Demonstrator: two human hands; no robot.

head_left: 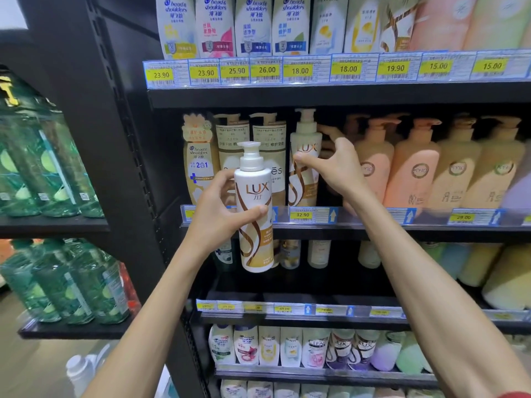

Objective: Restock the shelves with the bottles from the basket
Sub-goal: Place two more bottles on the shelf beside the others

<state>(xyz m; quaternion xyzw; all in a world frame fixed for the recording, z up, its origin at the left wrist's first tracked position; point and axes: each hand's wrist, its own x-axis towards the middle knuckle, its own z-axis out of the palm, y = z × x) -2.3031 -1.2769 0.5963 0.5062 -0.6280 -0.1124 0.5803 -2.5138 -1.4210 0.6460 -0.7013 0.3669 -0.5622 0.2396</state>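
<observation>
Nearest to us, our left hand [221, 214] grips a white pump bottle [254, 208] around its middle. The thumb lies across the front under the logo and the fingers wrap round the back. We hold it upright in the air in front of the middle shelf [316, 232], not yet set down. The basket is out of view.

Further in, our right hand [336, 168] is on a matching bottle [304, 168] that already stands on that shelf. The thumb presses on its label and the fingers curl round its right side and back. That bottle stands above the price tag [301, 215], with beige bottles [232, 139] just beside it on the left. On its right is a dark gap, then a row of pink bottles [373, 162].

To do this step well, we judge that the right hand should steady or shift the matching bottle first, so there is a clear spot over the same tag. The gap on its right looks like the likeliest place. We then bring the white pump bottle in upright, lifting its base over the clear rail at the shelf front. The tall pump head has to pass under the shelf above, so a slight backward tilt may help. We set it down with the logo facing out, in line with its twin. We should watch our right wrist too, since it is near the pink bottles and could knock them.
</observation>
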